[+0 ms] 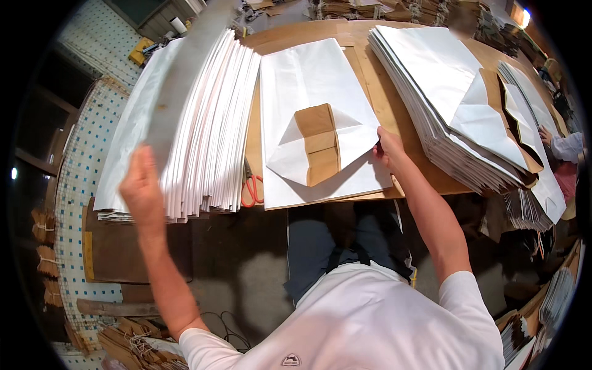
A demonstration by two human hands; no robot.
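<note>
A white paper bag (pixel 305 71) lies in front of me, its near end folded out into a diamond with a brown inner strip (pixel 320 145). At the right corner of that fold my right hand (pixel 388 148) is closed, pinching the paper edge. My left hand (pixel 143 182) is closed around the near end of a long flat grey strip (pixel 185 80), smeared by motion; the strip's material is unclear. It passes over a fanned stack of white paper bags (pixel 216 135) at the left. Red-handled scissors (pixel 251 190) lie between this stack and the middle bag.
On the right of the wooden table (pixel 407 117) stands a tall stack of white bags (pixel 425 74), with an unfolded brown-lined end on top. Another person's hand (pixel 546 135) touches bags at the far right. Brown bundles (pixel 132 339) lie at the lower left.
</note>
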